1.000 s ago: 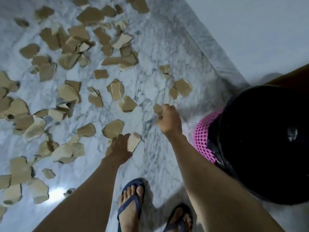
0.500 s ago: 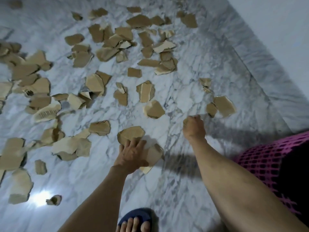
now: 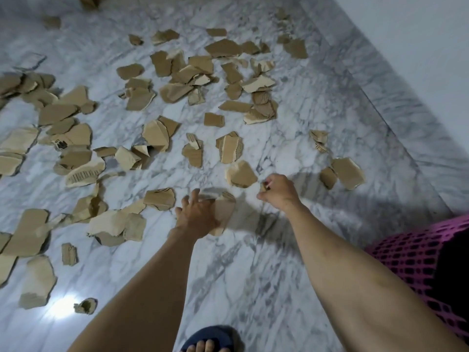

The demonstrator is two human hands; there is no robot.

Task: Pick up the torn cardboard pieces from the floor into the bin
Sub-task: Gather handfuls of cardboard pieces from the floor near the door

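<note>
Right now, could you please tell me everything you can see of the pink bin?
The bin is only partly in view, at the lower right edge of the picture beside the right forearm. Its wall looks like bright pink plastic, pierced all over with a grid of small holes. A dark area shows at its right, cut off by the edge. No hand touches it. Its base and rim are out of sight.

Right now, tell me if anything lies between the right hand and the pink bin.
Nothing visible does. The right hand, closed on a small cardboard scrap, is over bare marble floor, and the pink bin sits at the right edge. Only open floor and the person's own forearm lie between them.
</note>
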